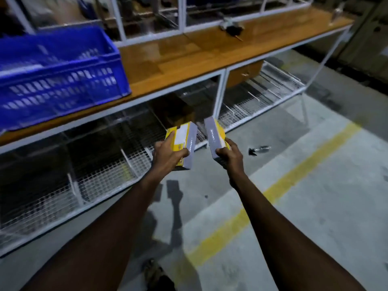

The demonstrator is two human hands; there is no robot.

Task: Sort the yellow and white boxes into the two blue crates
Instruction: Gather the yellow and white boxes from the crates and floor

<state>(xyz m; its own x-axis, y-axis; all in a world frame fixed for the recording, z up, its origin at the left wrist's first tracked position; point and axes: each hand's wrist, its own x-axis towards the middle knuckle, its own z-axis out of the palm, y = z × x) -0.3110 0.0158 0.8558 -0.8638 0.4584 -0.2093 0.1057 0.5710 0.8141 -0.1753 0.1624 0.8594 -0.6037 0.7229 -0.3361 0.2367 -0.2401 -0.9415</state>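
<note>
Floor: grey concrete floor (327, 217), stained, crossed diagonally by a worn yellow painted line (270, 192); small dark scrap of debris (259, 149) lying near the bench foot. Furniture: long white metal-framed workbench with glossy orange-brown wooden top (210, 57); white wire-mesh lower shelf (105, 179) with upright dividers; small brown wooden drawer (244, 74) under the top; brown cardboard carton (174, 110) on the mesh shelf. Rear: white-framed upper rack (182, 17). Lighting: dim.

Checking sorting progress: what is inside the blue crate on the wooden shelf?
The blue crate is blurred. Pale shapes show through its slotted wall, but that wall hides the floor, so contents cannot be told.
</note>
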